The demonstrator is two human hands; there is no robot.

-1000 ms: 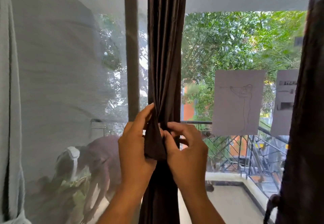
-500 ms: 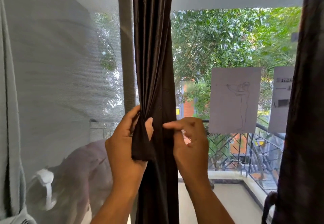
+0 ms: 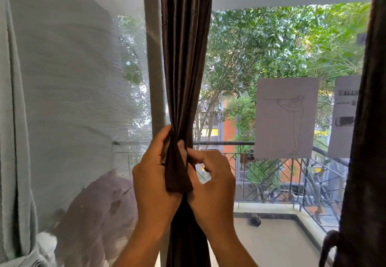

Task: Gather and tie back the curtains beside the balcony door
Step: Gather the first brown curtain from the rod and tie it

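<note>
- The dark brown curtain (image 3: 184, 61) hangs gathered into a narrow bunch in the middle of the view, just right of the grey door frame post (image 3: 153, 61).
- The left hand (image 3: 154, 185) grips the bunch from the left, fingers curled round the folds and thumb lying up the front of the cloth.
- A short flap of the same brown cloth (image 3: 178, 174) hangs down over the left palm, its lower edge ending just above the heel of the hand.
- The right hand (image 3: 211, 185) sits hard against the bunch on its right side; forefinger and thumb are curled toward the fabric and pinch at the edge of the flap. The other fingers are folded in, and a small gap of daylight shows through the loop they form.
- Both wrists rise from the bottom edge and the two hands touch each other below the flap.
- A second dark curtain (image 3: 367, 141) fills the right edge, with a dark cord or tie (image 3: 328, 243) hanging at its lower part.
- A pale sheer curtain (image 3: 69, 99) covers the left; a blurred pinkish shape (image 3: 100, 210) shows through it, and I cannot tell what it is.
- Two sheets of paper are stuck to the glass: one with a line drawing of a figure (image 3: 287, 118), one partly hidden by the right curtain (image 3: 344, 116).
- Beyond the glass stand a metal balcony railing (image 3: 271, 174) and green trees (image 3: 271, 43).
- No container shows in the view.
</note>
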